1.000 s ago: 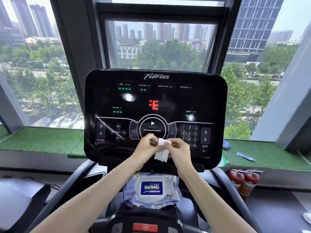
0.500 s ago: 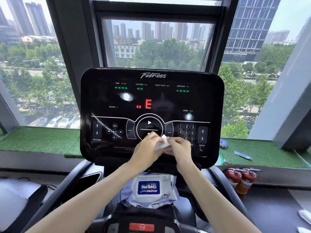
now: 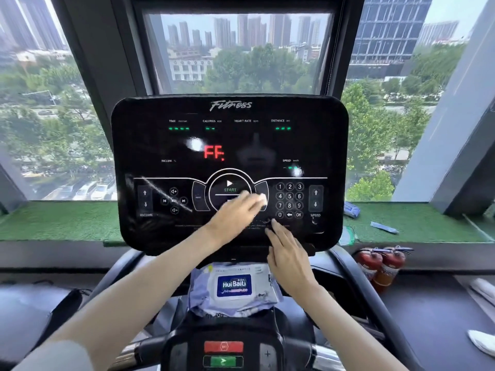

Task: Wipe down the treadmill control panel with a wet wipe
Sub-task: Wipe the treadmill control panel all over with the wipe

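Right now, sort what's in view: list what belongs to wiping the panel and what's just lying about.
For the job:
control panel
wet wipe under the left hand
right hand, empty
wipe pack

Lying about:
two fire extinguishers
blue packet on the green turf ledge
black bag

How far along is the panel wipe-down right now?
Done: a wet wipe is out of the pack. In hand: the left hand presses it on the control panel beside the START button. The right hand hangs free, open. Left: a streak near the incline keys and smudges by the red digits.
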Tool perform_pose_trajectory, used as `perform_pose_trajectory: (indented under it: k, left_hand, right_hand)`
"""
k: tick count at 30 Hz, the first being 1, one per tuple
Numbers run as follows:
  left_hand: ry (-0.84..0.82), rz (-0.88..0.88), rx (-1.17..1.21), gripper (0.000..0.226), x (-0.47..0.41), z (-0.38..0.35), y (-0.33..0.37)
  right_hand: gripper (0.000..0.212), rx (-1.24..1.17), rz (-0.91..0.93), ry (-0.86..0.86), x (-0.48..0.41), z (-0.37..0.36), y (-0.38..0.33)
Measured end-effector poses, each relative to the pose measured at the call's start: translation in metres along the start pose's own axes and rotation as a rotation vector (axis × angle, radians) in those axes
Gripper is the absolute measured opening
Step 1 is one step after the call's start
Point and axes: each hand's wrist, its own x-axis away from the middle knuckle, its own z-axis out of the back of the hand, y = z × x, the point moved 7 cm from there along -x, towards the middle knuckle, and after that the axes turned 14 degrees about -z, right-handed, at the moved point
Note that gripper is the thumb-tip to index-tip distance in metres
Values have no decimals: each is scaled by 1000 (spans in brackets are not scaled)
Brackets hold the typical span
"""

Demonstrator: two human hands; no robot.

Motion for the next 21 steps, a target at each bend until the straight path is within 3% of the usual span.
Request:
perform_pose_trajectory:
  k: [1, 2, 3, 6, 7, 8, 10, 11, 12, 15, 16, 17, 20, 21]
  left_hand:
    - [-67, -165, -63, 42, 4, -7, 7]
    - [-69, -186, -79, 42, 6, -6, 1]
    - [-2, -69, -29, 43, 6, 2, -12]
    - [281, 571, 114, 57, 21, 19, -54]
    - [274, 562, 96, 58, 16, 21, -45]
    - [194, 410, 84, 55, 6, 13, -28]
    - [-41, -110, -4, 44, 0, -10, 21]
    - [-96, -236, -26, 39, 6, -14, 26]
    - [-83, -194, -5, 37, 10, -14, 17]
    - [219, 444, 136, 38, 27, -1, -32]
    - [264, 503, 113, 38, 27, 3, -29]
    - [230, 408, 90, 35, 21, 2, -16]
    - [-41, -204, -23, 25, 16, -18, 39]
    - [-45, -197, -35, 26, 21, -16, 33]
  right_hand:
    - [47, 23, 30, -15, 3, -3, -1]
    - [46, 44, 51, -25, 6, -5, -2]
    - [43, 67, 60, -27, 8, -6, -2]
    - [46, 137, 29, -55, 11, -14, 1]
    - [48, 158, 25, -75, 12, -18, 1]
    - [48, 182, 26, -94, 13, -21, 1]
    - [49, 218, 32, -116, 15, -24, 1]
    - [49, 229, 39, -122, 15, -24, 2]
    - [50, 238, 48, -128, 16, -23, 2]
    - [51, 263, 56, -136, 16, -22, 3]
    - [51, 266, 50, -141, 16, -23, 3]
    - [52, 268, 43, -147, 16, -24, 4]
    - [53, 281, 58, -143, 16, -24, 4]
    - [51, 283, 65, -137, 16, -22, 4]
